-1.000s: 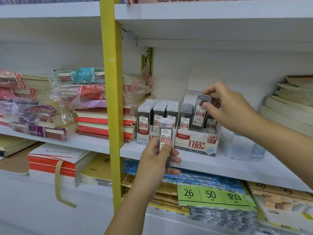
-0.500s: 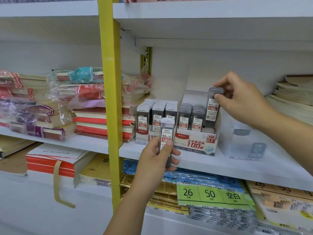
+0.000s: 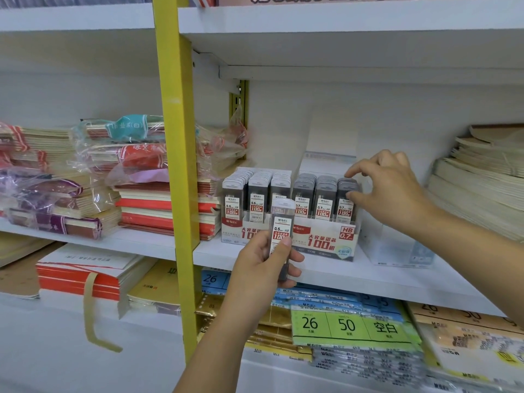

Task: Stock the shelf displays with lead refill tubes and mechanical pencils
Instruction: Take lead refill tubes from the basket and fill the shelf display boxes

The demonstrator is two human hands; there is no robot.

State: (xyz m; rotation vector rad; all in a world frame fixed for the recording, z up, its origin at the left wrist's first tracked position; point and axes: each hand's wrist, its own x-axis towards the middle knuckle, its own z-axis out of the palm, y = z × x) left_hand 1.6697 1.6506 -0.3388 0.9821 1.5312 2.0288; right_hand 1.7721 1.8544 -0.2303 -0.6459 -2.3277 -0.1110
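left hand [image 3: 261, 269]: tube [image 3: 280, 222], hiding 0.5 box [image 3: 233, 236] label | right hand [image 3: 391, 190]: contact unclear

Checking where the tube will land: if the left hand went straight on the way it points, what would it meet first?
The left hand, with its 0.5 tube, would probably meet the 0.5 display box at its rightmost row, beside the 0.7 box; depth is unclear.
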